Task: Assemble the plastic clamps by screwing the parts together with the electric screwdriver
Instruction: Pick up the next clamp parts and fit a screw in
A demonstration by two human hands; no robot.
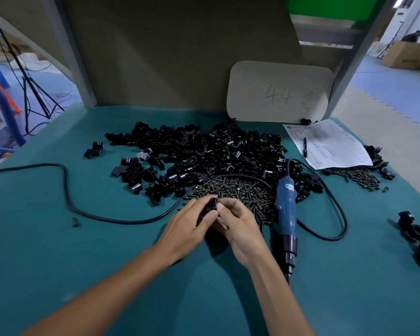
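Currently: plastic clamp (207,208) gripped in left hand (192,224), fingers curled round it; right hand (240,226) pinches its top. Electric screwdriver (285,209) lies on counter (107,238) at right hand's 3 o'clock, long axis 12-to-6, bit toward the person; right hand nearer.

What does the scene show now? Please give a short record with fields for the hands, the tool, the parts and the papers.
left hand: grips a black clamp part
right hand: fingers pinch the same part
electric screwdriver: lies on the table, right of the hands, unheld
clamp parts pile: behind the hands
screws: heap just beyond the hands
paper sheet: far right, pen on it
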